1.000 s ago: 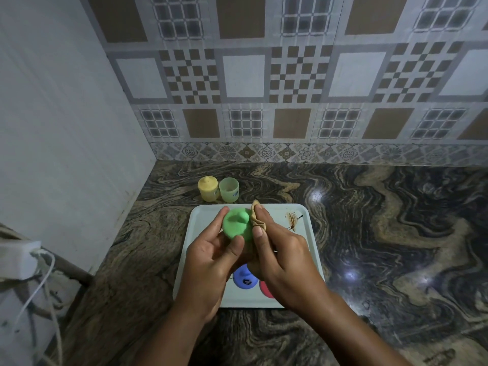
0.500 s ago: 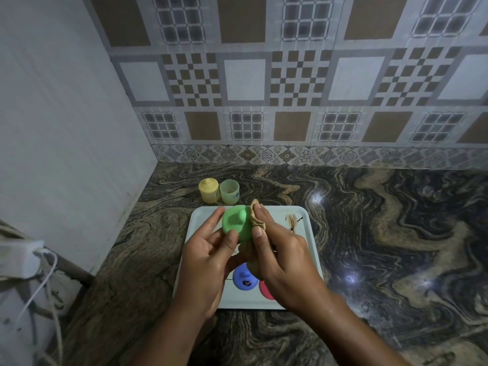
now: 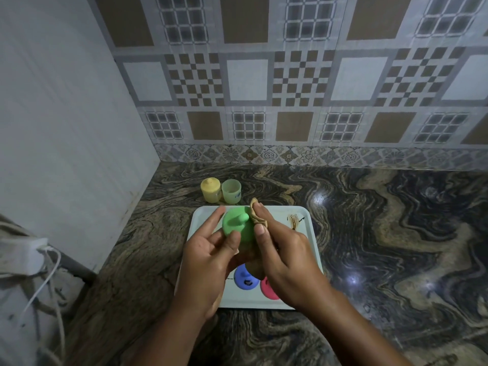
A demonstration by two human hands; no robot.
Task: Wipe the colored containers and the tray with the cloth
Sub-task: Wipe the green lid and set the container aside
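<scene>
My left hand [image 3: 208,257] holds a green container [image 3: 236,225] above the pale tray [image 3: 307,233], lid knob facing me. My right hand [image 3: 285,254] pinches a folded tan cloth [image 3: 257,216] against the container's right side. On the tray's near part lie a blue container [image 3: 244,278] and a pink container [image 3: 268,289], both partly hidden by my hands. Beyond the tray, on the counter, stand a yellow container [image 3: 210,190] and a pale green container [image 3: 231,191] side by side.
The tray lies on a dark marbled counter [image 3: 383,233] in a corner, with a white wall on the left and a tiled wall behind. A brown smudge [image 3: 293,220] marks the tray's far right corner. A white adapter with cables [image 3: 29,257] hangs at the left.
The green container has turned a little in my left hand, and the cloth has shifted slightly along its right side. The other containers have not moved.
</scene>
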